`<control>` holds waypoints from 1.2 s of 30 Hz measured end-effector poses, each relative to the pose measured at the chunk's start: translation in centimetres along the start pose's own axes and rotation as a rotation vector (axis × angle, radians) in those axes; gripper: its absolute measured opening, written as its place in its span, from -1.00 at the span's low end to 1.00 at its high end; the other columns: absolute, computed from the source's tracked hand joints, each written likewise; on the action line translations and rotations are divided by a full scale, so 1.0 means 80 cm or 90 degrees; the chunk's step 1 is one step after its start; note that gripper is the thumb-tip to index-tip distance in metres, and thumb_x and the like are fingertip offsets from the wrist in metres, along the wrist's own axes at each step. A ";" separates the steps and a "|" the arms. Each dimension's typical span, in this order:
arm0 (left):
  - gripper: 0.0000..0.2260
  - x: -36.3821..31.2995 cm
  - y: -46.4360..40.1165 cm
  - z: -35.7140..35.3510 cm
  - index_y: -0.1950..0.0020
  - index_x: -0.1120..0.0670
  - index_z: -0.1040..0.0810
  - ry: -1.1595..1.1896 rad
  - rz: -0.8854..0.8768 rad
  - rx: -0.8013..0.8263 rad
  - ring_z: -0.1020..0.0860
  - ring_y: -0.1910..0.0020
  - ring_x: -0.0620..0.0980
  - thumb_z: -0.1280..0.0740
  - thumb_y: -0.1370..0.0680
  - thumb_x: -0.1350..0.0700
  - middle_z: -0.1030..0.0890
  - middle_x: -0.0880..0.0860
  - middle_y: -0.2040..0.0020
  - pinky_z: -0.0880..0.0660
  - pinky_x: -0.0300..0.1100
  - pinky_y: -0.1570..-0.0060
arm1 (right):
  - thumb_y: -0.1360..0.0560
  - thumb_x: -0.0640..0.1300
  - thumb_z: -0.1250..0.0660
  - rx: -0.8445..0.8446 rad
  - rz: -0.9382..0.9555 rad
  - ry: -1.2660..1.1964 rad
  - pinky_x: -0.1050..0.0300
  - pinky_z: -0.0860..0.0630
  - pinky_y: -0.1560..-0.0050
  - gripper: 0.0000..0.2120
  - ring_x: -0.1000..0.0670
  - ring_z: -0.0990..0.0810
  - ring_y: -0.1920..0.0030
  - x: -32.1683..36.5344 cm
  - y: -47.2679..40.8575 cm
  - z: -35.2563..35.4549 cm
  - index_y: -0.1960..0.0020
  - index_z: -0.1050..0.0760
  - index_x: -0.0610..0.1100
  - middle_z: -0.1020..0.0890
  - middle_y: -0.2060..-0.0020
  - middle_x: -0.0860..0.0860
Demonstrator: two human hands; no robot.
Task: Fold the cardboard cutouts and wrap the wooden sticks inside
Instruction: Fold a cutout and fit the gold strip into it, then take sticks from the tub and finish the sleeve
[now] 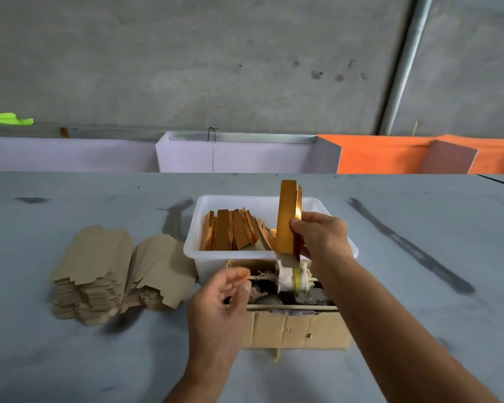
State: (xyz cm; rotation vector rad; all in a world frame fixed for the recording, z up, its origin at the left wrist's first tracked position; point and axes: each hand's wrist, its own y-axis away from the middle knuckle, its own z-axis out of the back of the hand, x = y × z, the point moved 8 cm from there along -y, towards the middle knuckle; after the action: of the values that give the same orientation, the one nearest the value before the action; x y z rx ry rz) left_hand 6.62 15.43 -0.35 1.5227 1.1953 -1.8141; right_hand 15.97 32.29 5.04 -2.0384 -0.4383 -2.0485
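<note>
1. Right hand (pixel 322 237) is up over the white plastic tub (pixel 204 228), thumb and fingers pinched round a gold-wrapped packet (pixel 287 216) that stands upright, its lower end down by the tub's near rim.
2. Inside the tub, more gold packets (pixel 230 229) lean in a row against each other, filling its left and middle part.
3. Left hand (pixel 218 298) hovers over the near-left corner of the open cardboard box (pixel 294 330), fingers loosely curled, thumb and forefinger close at a thin wooden stick (pixel 262 277); whether they actually hold it, I cannot tell.
4. That stick runs across the top of the box through a white cloth-wound roll (pixel 291 279) with a yellow band.
5. The box sits touching the tub's near wall, about the middle of the grey table (pixel 70 359).
6. To the left of the tub, two stacks of flat cardboard cutouts (pixel 99 271) lie side by side, fanned and untidy.
</note>
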 end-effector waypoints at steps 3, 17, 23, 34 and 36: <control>-0.75 -0.005 -0.002 0.001 0.10 -0.12 -0.60 -0.088 -0.059 -0.005 -0.55 0.08 -0.40 -0.36 -0.49 0.27 -0.64 -0.22 0.17 -0.44 -0.56 0.21 | -0.54 -0.28 -0.28 0.023 -0.053 0.073 0.02 -0.60 0.14 -0.86 -0.13 -0.64 0.11 -0.005 -0.038 -0.022 -0.08 -0.56 -0.25 -0.64 0.11 -0.15; -0.71 0.003 -0.015 0.014 0.01 0.01 -0.63 -0.154 -0.159 -0.065 -0.49 -0.11 -0.33 -0.28 -0.51 0.38 -0.58 -0.19 -0.05 -0.36 -0.53 -0.09 | -0.49 -0.21 -0.35 0.011 0.067 0.423 0.31 -0.31 0.62 -0.80 0.02 -0.51 0.36 -0.023 -0.101 -0.132 0.26 -0.38 -0.17 -0.54 0.32 -0.05; -0.74 0.005 -0.021 0.018 -0.07 0.09 -0.63 -0.144 -0.141 -0.062 -0.49 -0.12 -0.31 -0.23 -0.55 0.36 -0.58 -0.10 -0.09 -0.38 -0.44 -0.17 | -0.53 -0.23 -0.20 0.026 0.196 0.686 0.14 -0.41 0.20 -0.89 -0.10 -0.54 0.08 -0.008 -0.075 -0.152 -0.02 -0.44 -0.22 -0.51 0.15 -0.07; -0.70 0.021 -0.010 0.133 0.02 0.26 -0.62 -0.133 -0.073 -0.433 -0.60 0.05 0.16 -0.22 -0.41 0.52 -0.66 0.18 0.09 -0.51 -0.02 -0.02 | -0.55 -0.16 -0.24 0.385 0.473 0.738 0.09 -0.52 -0.10 -0.77 -0.11 -0.58 -0.06 -0.023 0.077 -0.278 -0.09 -0.58 -0.25 -0.62 -0.03 -0.14; -0.72 0.030 -0.006 0.144 0.06 0.24 -0.61 -0.108 -0.044 -0.463 -0.58 0.09 0.19 -0.27 -0.38 0.53 -0.65 0.17 0.13 -0.50 0.01 0.02 | -0.54 -0.19 -0.25 0.403 0.459 0.799 0.08 -0.50 -0.14 -0.76 -0.12 -0.56 -0.13 -0.047 0.085 -0.292 -0.14 -0.53 -0.27 -0.59 -0.09 -0.15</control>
State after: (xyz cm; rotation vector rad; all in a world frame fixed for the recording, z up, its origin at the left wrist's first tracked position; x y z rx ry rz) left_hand -0.48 6.30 -2.52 0.9021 1.5947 -1.2852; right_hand -3.34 17.40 1.76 -0.2624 -0.0395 -1.8763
